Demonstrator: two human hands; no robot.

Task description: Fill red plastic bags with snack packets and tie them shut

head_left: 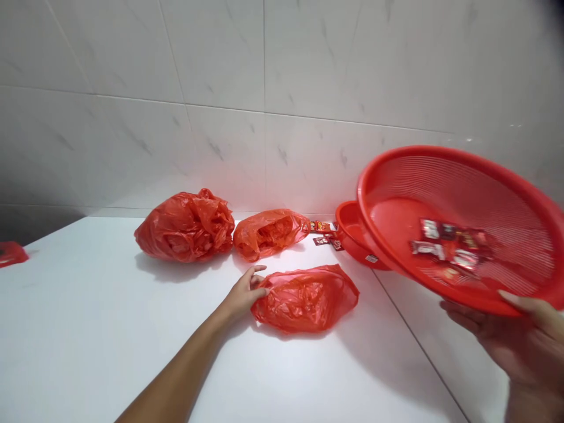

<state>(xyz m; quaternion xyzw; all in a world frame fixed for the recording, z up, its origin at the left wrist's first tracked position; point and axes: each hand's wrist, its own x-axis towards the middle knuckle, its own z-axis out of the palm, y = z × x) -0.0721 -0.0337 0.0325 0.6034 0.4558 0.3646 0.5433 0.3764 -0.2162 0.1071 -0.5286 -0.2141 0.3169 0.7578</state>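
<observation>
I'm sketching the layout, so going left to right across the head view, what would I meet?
Red item at the left edge → bulky red bag → left hand → near red bag → tilted red basket with wrapped packets inside.

On the white table (110, 341), the left hand (244, 292) touches the left end of an open red bag (304, 301), while the right hand (520, 338) holds a tilted red basket (390, 217) with small packets (453, 247) inside. Farther back stand two more red bags, a bundled one (185, 229) left of a flatter one (268, 235), then loose wrapped sweets (323, 227) beside a red basin (353, 245) at right.
</observation>
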